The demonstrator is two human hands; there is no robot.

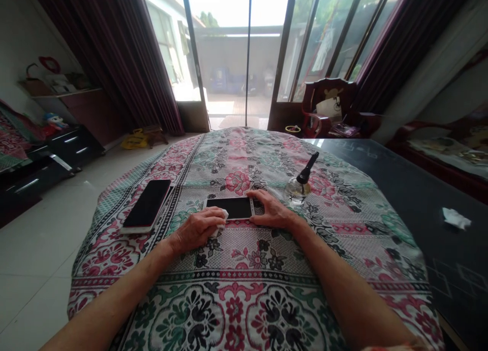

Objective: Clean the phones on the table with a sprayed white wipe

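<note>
- Nearest the camera: noted both bare forearms, reaching in over the near edge of the cloth-covered table (234,275)
- White-framed phone (232,208): found screen up near the middle of the table, long side running left to right, well inside every edge
- Left hand (200,228): closed around a white tissue (225,215), bunched under the fingers at the phone's near left portion; exact contact hidden by fingers
- Right hand (271,211): gripping the phone's right end, thumb at the near right corner, fingers at the far right corner
- Step in hand, as judged: wiping the phone with the tissue while bracing the opposite end
- Demand of any further stroke, as judged: light, flat pressure from the left, steady hold from the right, fingertips off the wiped glass
- Toward the left edge of the table: found a larger dark-screened device (148,203), resting over a white item (136,230); to be minded on a wide leftward sweep
- Beyond the right hand: noted a glass jar (297,191) with a black handle (309,167) leaning up and right; judged a knock risk
- Room for moving: judged better toward the near edge of the table than toward the jar
</note>
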